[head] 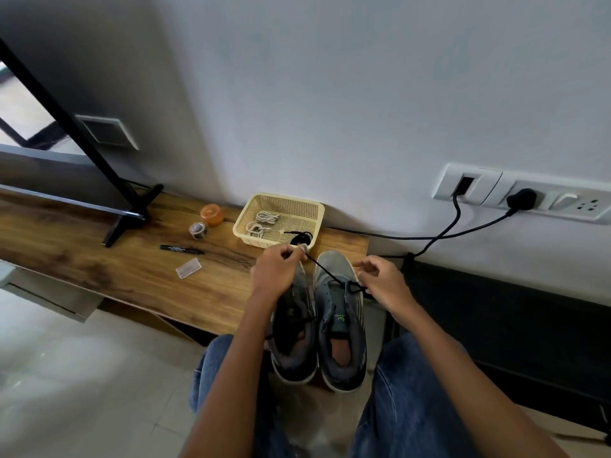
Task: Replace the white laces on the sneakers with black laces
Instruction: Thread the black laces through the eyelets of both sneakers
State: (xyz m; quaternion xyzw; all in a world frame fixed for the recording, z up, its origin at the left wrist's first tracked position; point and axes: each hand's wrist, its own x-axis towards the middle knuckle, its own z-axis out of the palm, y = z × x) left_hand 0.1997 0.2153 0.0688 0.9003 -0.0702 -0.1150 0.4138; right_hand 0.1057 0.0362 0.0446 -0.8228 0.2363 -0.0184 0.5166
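orange cup [212, 214] – tape roll [198, 230] | black marker [182, 249] | clear packet [188, 268] – wooden shelf [99, 259]

The shelf [99, 259] was made of wood-look board with a dark grain and a slight sheen. The basket [246, 223] was of cream perforated plastic. The sneakers [334, 272] were covered in matt grey fabric, and the black lace [325, 272] looked woven.

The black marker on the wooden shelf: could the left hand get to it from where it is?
Probably yes. The black marker lies uncovered left of the left hand, with bare wood between them. But that hand pinches the black lace, so it must let go first.
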